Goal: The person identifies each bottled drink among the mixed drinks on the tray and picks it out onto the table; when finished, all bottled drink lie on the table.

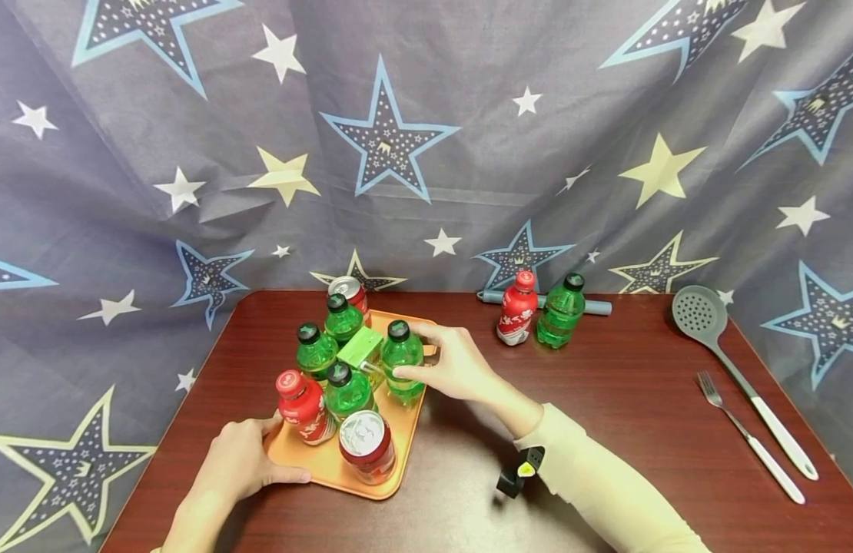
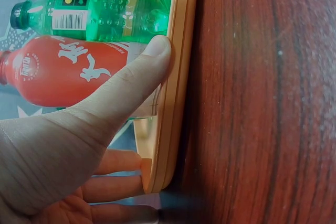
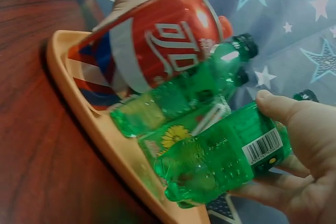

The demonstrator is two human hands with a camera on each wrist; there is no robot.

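On the orange tray (image 1: 343,485) my right hand (image 1: 457,362) grips a green soda bottle (image 1: 403,355) with a black cap, thumb on one side and fingers on the other. Whether its base (image 3: 181,184) touches the tray, I cannot tell. My left hand (image 1: 241,459) holds the tray's near left corner, its thumb (image 2: 152,51) along the rim beside a red bottle (image 1: 305,407). Also on the tray are several more green bottles (image 1: 349,393), a green carton (image 1: 360,347) with a straw, a near red can (image 1: 367,447) and a far red can (image 1: 348,290).
Right of the tray, at the table's back, stand another red bottle (image 1: 517,309) and green bottle (image 1: 561,311), before a grey-blue rod (image 1: 597,307). A slotted skimmer (image 1: 734,372) and a fork (image 1: 748,438) lie at the right. A starry curtain (image 1: 426,215) hangs behind the table (image 1: 509,430).
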